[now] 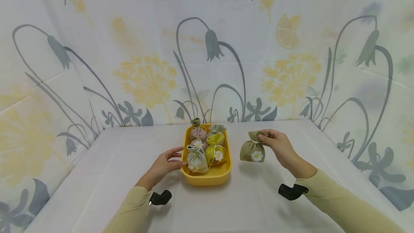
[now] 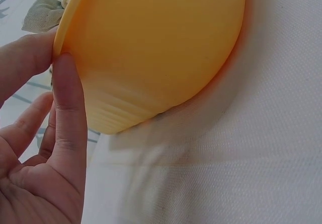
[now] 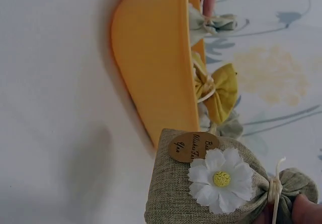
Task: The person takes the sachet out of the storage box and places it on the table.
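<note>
My right hand point(image 1: 280, 148) pinches an olive-brown drawstring sachet point(image 1: 248, 151) by its gathered top, to the right of a yellow plastic bin point(image 1: 207, 180). A white cloth daisy and a small round printed tag point(image 3: 193, 147) decorate the sachet's front. My left hand point(image 1: 163, 166) grips the bin's left rim, thumb point(image 2: 69, 98) on the outer wall and fingers on the other side. Inside the bin stand several sachets: a pale green one point(image 1: 197, 161) in front, a yellow one point(image 1: 215, 150) beside it, and a pink one point(image 1: 197, 134) farther back, partly hidden.
A white cloth point(image 1: 207, 208) covers the table. Behind it hangs a flower-printed curtain point(image 1: 148, 28), which also closes both sides. Black camera mounts point(image 1: 160, 197) sit at both wrists.
</note>
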`<state>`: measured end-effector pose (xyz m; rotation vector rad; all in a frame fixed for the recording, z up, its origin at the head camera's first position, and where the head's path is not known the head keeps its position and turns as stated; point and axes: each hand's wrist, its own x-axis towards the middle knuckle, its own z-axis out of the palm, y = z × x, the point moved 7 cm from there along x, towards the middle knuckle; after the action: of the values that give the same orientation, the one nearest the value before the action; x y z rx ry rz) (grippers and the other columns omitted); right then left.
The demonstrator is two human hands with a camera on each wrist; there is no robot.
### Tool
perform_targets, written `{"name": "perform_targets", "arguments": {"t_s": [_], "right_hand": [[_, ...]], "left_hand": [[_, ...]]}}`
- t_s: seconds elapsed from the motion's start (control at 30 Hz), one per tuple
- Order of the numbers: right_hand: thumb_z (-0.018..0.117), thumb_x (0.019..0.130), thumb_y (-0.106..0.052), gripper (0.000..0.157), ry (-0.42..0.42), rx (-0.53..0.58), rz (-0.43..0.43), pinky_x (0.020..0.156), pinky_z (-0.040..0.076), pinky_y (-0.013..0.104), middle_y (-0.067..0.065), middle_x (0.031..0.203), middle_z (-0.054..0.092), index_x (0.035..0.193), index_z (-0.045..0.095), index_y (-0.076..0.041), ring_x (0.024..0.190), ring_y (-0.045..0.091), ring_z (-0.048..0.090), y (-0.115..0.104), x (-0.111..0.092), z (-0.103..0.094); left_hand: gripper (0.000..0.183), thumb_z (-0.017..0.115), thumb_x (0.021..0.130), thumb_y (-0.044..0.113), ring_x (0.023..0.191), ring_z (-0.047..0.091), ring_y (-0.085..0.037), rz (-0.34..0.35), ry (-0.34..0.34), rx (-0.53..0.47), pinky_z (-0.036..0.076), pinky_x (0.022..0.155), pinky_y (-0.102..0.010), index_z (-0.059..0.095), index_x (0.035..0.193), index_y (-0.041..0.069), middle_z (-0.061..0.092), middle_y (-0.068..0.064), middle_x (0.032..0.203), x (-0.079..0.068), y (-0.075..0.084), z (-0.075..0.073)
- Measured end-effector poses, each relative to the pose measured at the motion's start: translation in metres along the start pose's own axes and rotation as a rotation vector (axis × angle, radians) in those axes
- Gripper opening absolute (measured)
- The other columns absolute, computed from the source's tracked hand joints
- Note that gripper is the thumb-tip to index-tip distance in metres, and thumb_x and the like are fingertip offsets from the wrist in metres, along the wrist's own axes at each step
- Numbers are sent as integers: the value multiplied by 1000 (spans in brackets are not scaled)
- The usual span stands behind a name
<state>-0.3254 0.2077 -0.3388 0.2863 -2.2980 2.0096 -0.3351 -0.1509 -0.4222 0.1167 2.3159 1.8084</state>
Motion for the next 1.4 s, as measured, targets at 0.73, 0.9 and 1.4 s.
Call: {"name": "perform_targets", "arguments": {"t_s": [0.73, 0.9, 1.4], "right_hand": [[51, 96, -7, 42, 46, -5, 30, 81, 47, 21, -6, 91, 58, 127, 40, 19, 82, 0, 56, 25, 53, -8], [49, 96, -5, 41, 65, 9, 57, 82, 46, 21, -4, 93, 57, 128, 40, 18, 81, -1, 55, 29, 66, -5], [49, 96, -3, 41, 147, 97, 127, 86, 44, 24, 3, 100, 55, 130, 39, 16, 80, 0, 53, 65, 92, 4]], "left_hand": [[62, 75, 79, 17, 95, 60, -21, 0, -16, -9, 51, 83, -37, 48, 135, 12, 51, -12, 121, 1, 1, 3], [62, 75, 79, 16, 95, 60, -20, -7, -2, -5, 51, 83, -37, 49, 135, 12, 52, -12, 121, 0, 1, 1], [63, 75, 80, 20, 99, 59, -22, -7, -15, -3, 50, 85, -37, 47, 136, 13, 51, -13, 124, 1, -3, 0]]}}
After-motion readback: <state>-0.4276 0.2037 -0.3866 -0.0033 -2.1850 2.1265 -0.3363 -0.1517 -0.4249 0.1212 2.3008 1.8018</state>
